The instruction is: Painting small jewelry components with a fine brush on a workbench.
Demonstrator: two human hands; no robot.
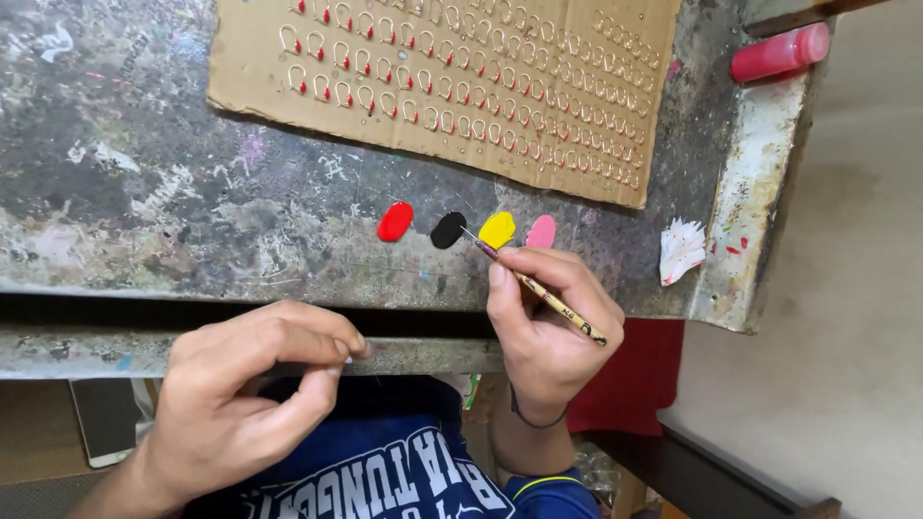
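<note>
1. Nearest the camera, in the lower left of the frame, the left hand (245, 389) is pinched narrow, thumb against fingertips; whether it holds something small cannot be told.
2. At lower centre, the right hand (548, 322) grips a thin paintbrush (538, 288) like a pen, its tip (464, 230) at the edge of the black paint blob (447, 230).
3. The step appears to be loading the brush; the next move likely calls for a light, steady dab.
4. Red (395, 221), yellow (497, 229) and pink (541, 232) blobs lie in the same row on the stained bench (144, 192).
5. Farther up, a cardboard sheet (240, 67) carries rows of small hooks (385, 86), some red-tipped.
6. A red bottle (779, 53) lies at upper right.
</note>
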